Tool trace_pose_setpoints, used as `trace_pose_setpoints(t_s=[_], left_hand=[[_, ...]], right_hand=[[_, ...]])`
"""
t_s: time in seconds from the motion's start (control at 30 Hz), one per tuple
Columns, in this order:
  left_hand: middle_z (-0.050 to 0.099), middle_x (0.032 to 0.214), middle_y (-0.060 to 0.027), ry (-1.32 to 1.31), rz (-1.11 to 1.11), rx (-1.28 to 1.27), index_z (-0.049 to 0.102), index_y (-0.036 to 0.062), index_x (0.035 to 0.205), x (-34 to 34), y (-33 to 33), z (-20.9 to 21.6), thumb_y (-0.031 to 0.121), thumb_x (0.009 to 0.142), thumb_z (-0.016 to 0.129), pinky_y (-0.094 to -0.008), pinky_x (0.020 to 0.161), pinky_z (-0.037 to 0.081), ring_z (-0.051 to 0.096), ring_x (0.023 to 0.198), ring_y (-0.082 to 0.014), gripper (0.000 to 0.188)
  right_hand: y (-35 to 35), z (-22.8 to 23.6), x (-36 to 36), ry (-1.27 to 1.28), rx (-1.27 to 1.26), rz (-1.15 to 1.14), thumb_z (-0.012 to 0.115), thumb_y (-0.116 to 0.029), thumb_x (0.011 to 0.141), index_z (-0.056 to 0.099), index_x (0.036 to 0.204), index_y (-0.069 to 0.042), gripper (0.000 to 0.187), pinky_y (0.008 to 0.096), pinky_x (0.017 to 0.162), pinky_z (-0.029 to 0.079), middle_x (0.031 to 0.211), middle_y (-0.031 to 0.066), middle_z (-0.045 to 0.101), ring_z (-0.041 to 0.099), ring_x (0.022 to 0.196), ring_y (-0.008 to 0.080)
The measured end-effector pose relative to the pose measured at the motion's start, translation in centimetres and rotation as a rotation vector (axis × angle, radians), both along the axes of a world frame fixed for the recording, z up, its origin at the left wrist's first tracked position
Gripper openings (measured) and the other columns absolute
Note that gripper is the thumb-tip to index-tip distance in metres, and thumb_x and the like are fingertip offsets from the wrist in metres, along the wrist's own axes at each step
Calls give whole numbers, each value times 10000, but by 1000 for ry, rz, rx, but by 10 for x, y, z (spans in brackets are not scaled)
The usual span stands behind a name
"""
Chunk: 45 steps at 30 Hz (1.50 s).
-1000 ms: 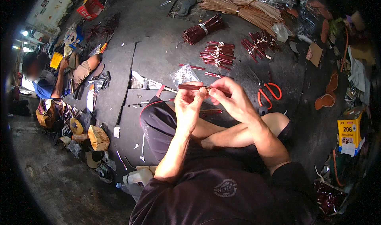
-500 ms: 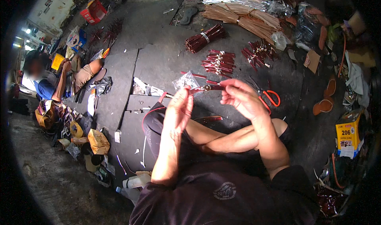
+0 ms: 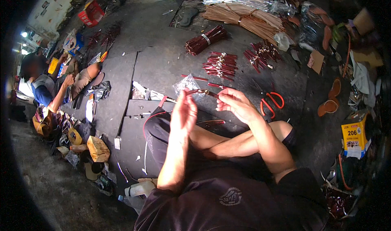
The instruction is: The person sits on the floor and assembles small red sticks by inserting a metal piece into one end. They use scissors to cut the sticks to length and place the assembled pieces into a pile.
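Observation:
A short dark red strap (image 3: 212, 94) with a shiny metal ornament at its middle is stretched between my hands, above my crossed legs. My left hand (image 3: 183, 116) pinches its left end. The other end is between the thumb and fingers of my right hand (image 3: 237, 104). Just beyond lies a clear plastic bag (image 3: 187, 84) with small shiny bits, and loose red strips (image 3: 217, 85) rest beside it. Farther off, similar straps with metal ornaments form a neat stack (image 3: 220, 66) and a looser heap (image 3: 264, 53). Orange-handled scissors (image 3: 272, 103) lie right of my right hand.
A tied bundle of dark red strips (image 3: 205, 39) and a larger bundle of tan strips (image 3: 244, 19) lie at the far side. A yellow can (image 3: 353, 135) and brown sandal-shaped pieces (image 3: 329, 104) are at right. Another person (image 3: 49, 84) sits at left among bags and scraps.
My right hand has moved slightly left and down, and the strap's right end now tilts lower. The whole view has shifted a little. At left, the other person's arm has moved.

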State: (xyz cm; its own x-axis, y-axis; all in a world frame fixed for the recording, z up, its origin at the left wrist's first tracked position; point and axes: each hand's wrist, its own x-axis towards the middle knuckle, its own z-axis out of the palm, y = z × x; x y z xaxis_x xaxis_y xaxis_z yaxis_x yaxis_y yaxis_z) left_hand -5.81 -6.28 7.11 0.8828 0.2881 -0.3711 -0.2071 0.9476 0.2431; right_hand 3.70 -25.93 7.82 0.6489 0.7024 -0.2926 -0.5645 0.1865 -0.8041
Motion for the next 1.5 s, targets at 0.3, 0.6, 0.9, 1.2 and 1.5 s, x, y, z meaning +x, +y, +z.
trace_pose_setpoints(t_s=[0.3,0.6,0.9,1.2,1.5], left_hand=[[664,921,-58,344,-39,1238,604,15,1206,25,60,24,247,987,587,-260,755,519,625,826,-115,319],[689,817,-66,467,-224,1459,661,31,1081,34,67,-51,185,945,617,-275,690,509,643,734,-133,210],[717,898,-178,663,-503,1843,697,73,1035,38,60,-48,296,889,635,-410,796,528,700,862,-328,274],[716,905,-187,564,-686,1921,691,68,1033,32,54,-58,278,883,628,-416,825,531,696,885,-345,266],[704,939,-219,565,-740,1864,678,70,1092,34,56,-57,329,879,609,-436,861,509,676,950,-370,343]], right_hand=[[-1,12,49,-478,-299,-201,568,-147,981,620,1061,-16,162,263,727,533,849,15,613,611,749,102],[1,-57,156,-645,-640,-216,624,-204,929,671,1060,-8,240,313,765,542,914,84,689,652,832,155],[30,-121,117,-1120,-860,-319,647,-208,858,705,891,-74,150,426,772,504,904,150,683,657,885,336],[128,-167,87,-1410,-1225,-57,639,-191,866,666,880,-24,170,451,765,516,958,152,611,621,917,330],[108,-111,99,-1087,-1057,93,635,-131,818,579,935,-12,175,479,769,506,889,217,659,651,867,396]])
